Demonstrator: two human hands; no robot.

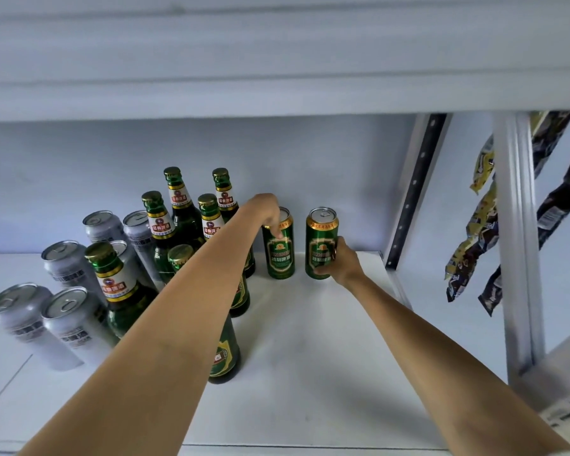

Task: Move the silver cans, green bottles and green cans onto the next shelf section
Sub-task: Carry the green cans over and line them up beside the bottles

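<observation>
Green cans stand upright near the back wall of the white shelf [326,357]. Our right hand [341,263] wraps the right can [320,245]; just left of it, our left hand [267,210] grips the other can [278,255] from above.

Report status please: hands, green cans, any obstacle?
Left hand grips left green can from above. Right hand grips right green can. Green bottles crowd the left arm.
</observation>
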